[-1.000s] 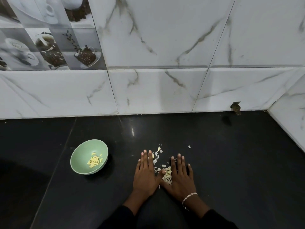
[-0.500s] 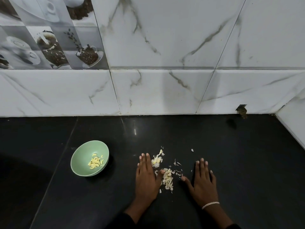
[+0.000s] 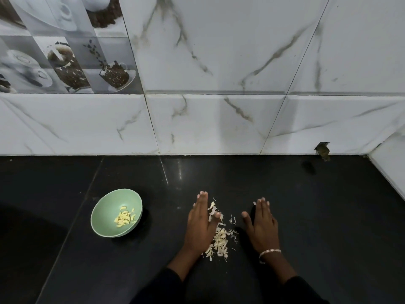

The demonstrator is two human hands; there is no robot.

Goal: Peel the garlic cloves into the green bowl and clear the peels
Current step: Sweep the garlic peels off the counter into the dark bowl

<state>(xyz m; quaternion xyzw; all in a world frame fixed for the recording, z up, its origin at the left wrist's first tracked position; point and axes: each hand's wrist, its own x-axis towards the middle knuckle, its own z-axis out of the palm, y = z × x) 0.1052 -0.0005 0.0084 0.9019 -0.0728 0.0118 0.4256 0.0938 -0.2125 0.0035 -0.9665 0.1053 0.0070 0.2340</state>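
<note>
Both hands lie flat on the black countertop (image 3: 306, 216), fingers straight and together; the left hand (image 3: 200, 224) touches the garlic peels (image 3: 219, 240), the right hand (image 3: 262, 227) sits just at their 3 o'clock. The green bowl (image 3: 109, 207) of peeled garlic cloves (image 3: 125, 217) stands at 9 o'clock.

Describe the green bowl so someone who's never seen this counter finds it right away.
Start at the black countertop below the marble wall tiles. Left of the left hand sits the green bowl, the only dish there, holding pale yellow peeled garlic cloves.

Green bowl (image 3: 103, 218), pale yellow cloves (image 3: 124, 216). Off-white peels (image 3: 219, 240) on black counter (image 3: 328, 216). White grey-veined tiles (image 3: 219, 51); coffee-print tile (image 3: 65, 51). Silver bracelet (image 3: 269, 251).
</note>
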